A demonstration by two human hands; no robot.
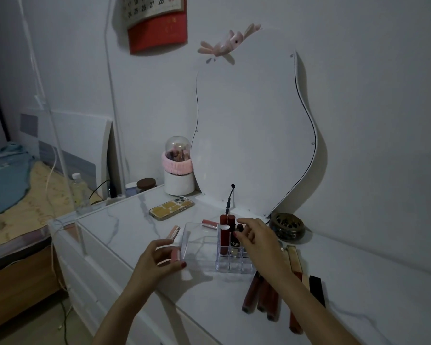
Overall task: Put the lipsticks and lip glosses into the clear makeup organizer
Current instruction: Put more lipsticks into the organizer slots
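Clear organizer [199,242] sits mid-dresser [125,220], steadied by the left hand [157,263], which also grips a pink gloss [176,253]. Right hand [255,241] pinches a lipstick [235,241] over the slots, probably seating it. More tubes [264,292] wait near the front edge.

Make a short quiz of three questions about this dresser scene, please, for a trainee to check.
1. True or false: the phone lies inside the clear organizer.
2. Which hand grips a pink lip gloss: A left, B right?
3. Fill in: the loose dark red tubes lie on the ____ side of the organizer.

Key: 1 false, it lies on the dresser top behind the organizer. 2 A, the left hand; the right hand reaches over the slots. 3 right.
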